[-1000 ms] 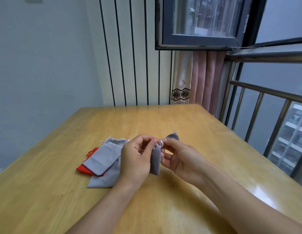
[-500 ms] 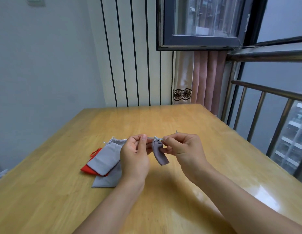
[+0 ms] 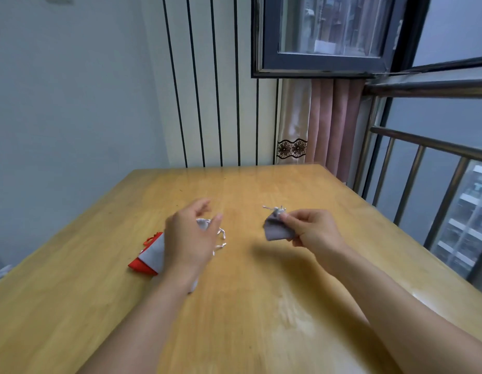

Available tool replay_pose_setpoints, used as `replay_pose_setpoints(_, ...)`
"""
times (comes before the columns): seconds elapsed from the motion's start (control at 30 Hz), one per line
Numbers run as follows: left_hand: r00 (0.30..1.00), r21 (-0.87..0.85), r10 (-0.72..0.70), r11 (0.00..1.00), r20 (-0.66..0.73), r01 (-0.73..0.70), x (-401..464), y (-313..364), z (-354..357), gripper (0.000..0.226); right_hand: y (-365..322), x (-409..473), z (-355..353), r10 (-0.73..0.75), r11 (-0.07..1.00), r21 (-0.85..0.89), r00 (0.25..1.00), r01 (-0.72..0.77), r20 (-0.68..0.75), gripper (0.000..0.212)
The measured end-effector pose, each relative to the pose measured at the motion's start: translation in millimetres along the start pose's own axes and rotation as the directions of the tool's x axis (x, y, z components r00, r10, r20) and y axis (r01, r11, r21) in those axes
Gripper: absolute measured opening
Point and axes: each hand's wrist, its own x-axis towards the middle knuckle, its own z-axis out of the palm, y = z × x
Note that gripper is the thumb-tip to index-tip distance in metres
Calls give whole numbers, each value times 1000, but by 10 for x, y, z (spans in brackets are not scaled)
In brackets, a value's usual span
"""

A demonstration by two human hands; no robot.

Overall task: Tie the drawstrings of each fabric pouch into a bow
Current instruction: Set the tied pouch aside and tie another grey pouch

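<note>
My right hand point(image 3: 314, 230) pinches a small grey pouch point(image 3: 275, 230) by its gathered neck and holds it above the wooden table point(image 3: 261, 306); its white drawstrings point(image 3: 273, 209) stick up in a knot at the top. My left hand point(image 3: 190, 240) hovers open, fingers spread, over a pile of pouches on the table. In that pile I see a light grey pouch point(image 3: 153, 253) lying on a red pouch point(image 3: 138, 265), and white cords point(image 3: 221, 238) of a grey pouch poke out beside my palm. My left hand hides most of the pile.
The table's far edge meets a striped wall, with a pink curtain point(image 3: 329, 122) at the corner. A metal railing point(image 3: 428, 168) and window run along the right side, close to the table's right edge.
Both hands were together on the small grey pouch's strings. My left hand has let go and moved left over the pile; my right hand has carried the pouch to the right.
</note>
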Motion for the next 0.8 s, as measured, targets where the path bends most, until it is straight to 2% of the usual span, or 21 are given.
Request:
replay_pose_setpoints(0.03, 998, 231, 33, 973, -45, -22, 57, -66, -79, 36, 47, 63, -56, -26, 986, -165, 997, 15, -67, 30)
replay_pose_setpoints(0.07, 999, 422, 3, 907, -48, 17, 97, -149, -155, 42, 104, 110, -97, -47, 935, -355, 992, 4, -114, 40)
replay_pose_setpoints(0.1, 996, 556, -88, 827, -19, 84, 129, -244, -205, 50, 163, 148, -129, -73, 873, -487, 985, -13, -156, 51)
replay_pose_setpoints(0.17, 962, 672, -268, 723, 60, 160, 164, -429, -254, 63, 218, 158, -127, -161, 805, -593, 971, 24, -179, 55)
replay_pose_setpoints(0.2, 955, 671, -279, 727, 97, 144, 183, -510, -260, 65, 218, 134, -95, -218, 789, -609, 964, 81, -154, 51)
replay_pose_setpoints(0.27, 969, 609, -215, 787, 123, 97, 196, -572, -264, 55, 215, 76, -8, -327, 750, -623, 943, 223, -56, 39)
replay_pose_setpoints(0.33, 992, 548, -118, 834, 52, 70, 179, -503, -257, 36, 190, 17, 95, -437, 696, -618, 899, 365, 39, 30)
replay_pose_setpoints(0.4, 1000, 484, -1, 875, -26, 14, 151, -388, -251, 29, 144, -46, 200, -526, 659, -580, 845, 478, 98, 24)
replay_pose_setpoints(0.43, 997, 403, 51, 915, -55, -24, 119, -298, -253, 30, 117, -86, 247, -551, 660, -546, 827, 516, 116, 23)
replay_pose_setpoints(0.5, 997, 58, 49, 997, -60, -46, 50, -101, -224, 30, 59, -177, 321, -545, 720, -426, 826, 548, 141, 25)
replay_pose_setpoints(0.57, 995, -312, -63, 946, 83, 86, -45, 79, -141, 31, -24, -294, 403, -393, 883, -178, 891, 435, 229, 38)
replay_pose_setpoints(0.6, 982, -391, -85, 909, 167, 146, -80, 120, -86, 39, -47, -336, 440, -309, 939, -55, 904, 339, 295, 41)
replay_pose_setpoints(0.7, 906, -394, -82, 882, 414, 260, -148, 52, 82, 75, -68, -364, 460, -215, 977, 93, 907, 194, 363, 25)
replay_pose_setpoints(0.73, 876, -381, -115, 869, 468, 317, -163, 41, 119, 78, -60, -342, 438, -197, 979, 117, 913, 165, 359, 20)
replay_pose_setpoints(0.77, 862, -370, -133, 864, 489, 343, -172, 24, 151, 70, -60, -322, 412, -174, 982, 129, 924, 137, 340, 15)
replay_pose_setpoints(0.8, 865, -366, -122, 871, 486, 328, -162, -8, 181, 53, -46, -289, 382, -146, 985, 132, 937, 109, 318, 12)
